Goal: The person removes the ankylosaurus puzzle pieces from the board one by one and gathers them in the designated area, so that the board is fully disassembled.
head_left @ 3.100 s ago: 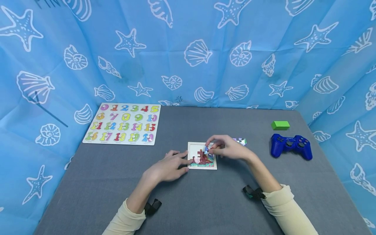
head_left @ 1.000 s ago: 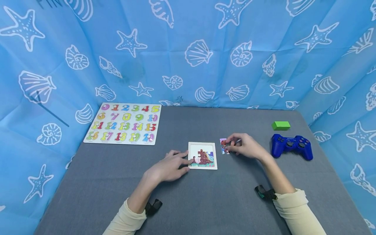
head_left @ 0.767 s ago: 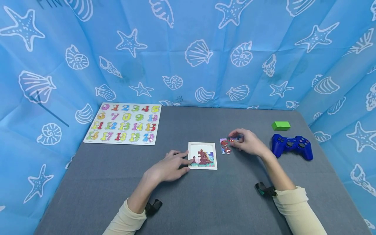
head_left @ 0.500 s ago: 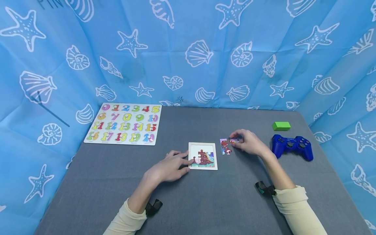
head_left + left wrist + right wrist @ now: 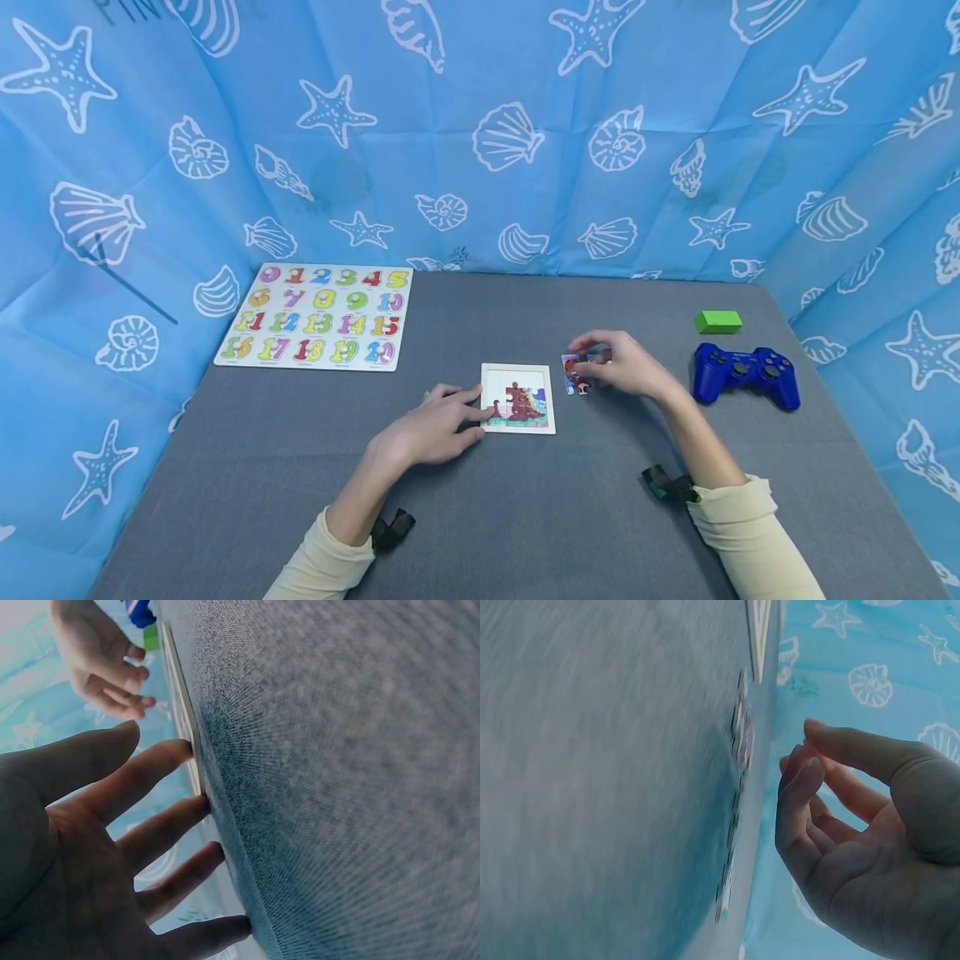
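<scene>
A small wooden jigsaw tray [image 5: 519,369] lies mid-table, its brown figure partly assembled toward the lower right and bare white board at the upper left. My left hand [image 5: 431,423] rests beside it with fingers extended, fingertips touching the tray's left edge and surface. Right of the tray lie loose jigsaw pieces [image 5: 579,387], partly covered by my right hand [image 5: 626,367]. In the right wrist view several flat pieces [image 5: 742,735] lie in a row on the cloth, apart from the fingers. That hand hovers above them, fingers loosely bent, with no piece visible in its grasp.
A number puzzle board [image 5: 315,317] lies at the back left. On the right are a blue game controller [image 5: 745,375] and a green block [image 5: 717,322]. A blue seashell-print curtain [image 5: 480,167] surrounds the grey table [image 5: 510,517].
My right hand has gone from the tray to the loose pieces, touched them at their right side, then lifted slightly and shifted left over them. My left hand has stayed at the tray.
</scene>
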Demonstrator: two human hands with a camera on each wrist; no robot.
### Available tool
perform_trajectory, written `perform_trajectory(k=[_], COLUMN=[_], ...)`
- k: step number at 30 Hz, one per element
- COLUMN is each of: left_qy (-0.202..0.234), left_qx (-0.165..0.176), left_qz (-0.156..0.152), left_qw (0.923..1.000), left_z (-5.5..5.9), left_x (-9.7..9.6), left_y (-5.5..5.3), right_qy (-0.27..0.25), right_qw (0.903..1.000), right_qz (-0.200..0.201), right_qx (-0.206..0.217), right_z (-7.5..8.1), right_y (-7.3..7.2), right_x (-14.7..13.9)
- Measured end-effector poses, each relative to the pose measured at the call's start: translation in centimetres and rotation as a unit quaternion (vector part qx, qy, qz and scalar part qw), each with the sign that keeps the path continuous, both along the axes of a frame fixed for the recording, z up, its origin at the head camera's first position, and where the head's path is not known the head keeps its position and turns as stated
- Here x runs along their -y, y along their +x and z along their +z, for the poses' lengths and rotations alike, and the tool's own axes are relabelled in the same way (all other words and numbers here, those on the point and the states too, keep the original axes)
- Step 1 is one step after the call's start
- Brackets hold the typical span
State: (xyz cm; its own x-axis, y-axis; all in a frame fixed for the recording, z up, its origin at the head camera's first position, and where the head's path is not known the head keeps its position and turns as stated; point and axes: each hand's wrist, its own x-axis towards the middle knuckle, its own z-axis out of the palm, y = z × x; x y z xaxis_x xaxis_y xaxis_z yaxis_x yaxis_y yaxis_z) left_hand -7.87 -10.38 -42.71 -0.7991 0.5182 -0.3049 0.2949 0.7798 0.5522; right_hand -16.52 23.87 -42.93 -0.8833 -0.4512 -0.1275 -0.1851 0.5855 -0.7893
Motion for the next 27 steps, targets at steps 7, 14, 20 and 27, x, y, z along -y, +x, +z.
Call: perform_trajectory(k=[7, 14, 20, 27], left_qy=[0.002, -0.005, -0.007, -0.003], left_qx=[0.003, 0.006, 0.01, 0.008], left_qz=[0.002, 0.005, 0.002, 0.001], left_qw=[1.0, 1.0, 0.9999, 1.0], left_z=[-0.2, -0.2, -0.2, -0.2], left_x=[0.0, 0.0, 0.0, 0.0], left_y=[-0.1, -0.2, -0.3, -0.3], right_qy=[-0.04, -0.053, -0.055, -0.037], right_qw=[0.9988, 0.997, 0.9949, 0.9931], right_qz=[0.024, 0.042, 0.06, 0.092], right_qx=[0.016, 0.039, 0.059, 0.062], right_z=[0.1, -0.3, -0.6, -1.3], right_y=[0.2, 0.3, 0.4, 0.3], right_x=[1.8, 3.5, 5.0, 6.6])
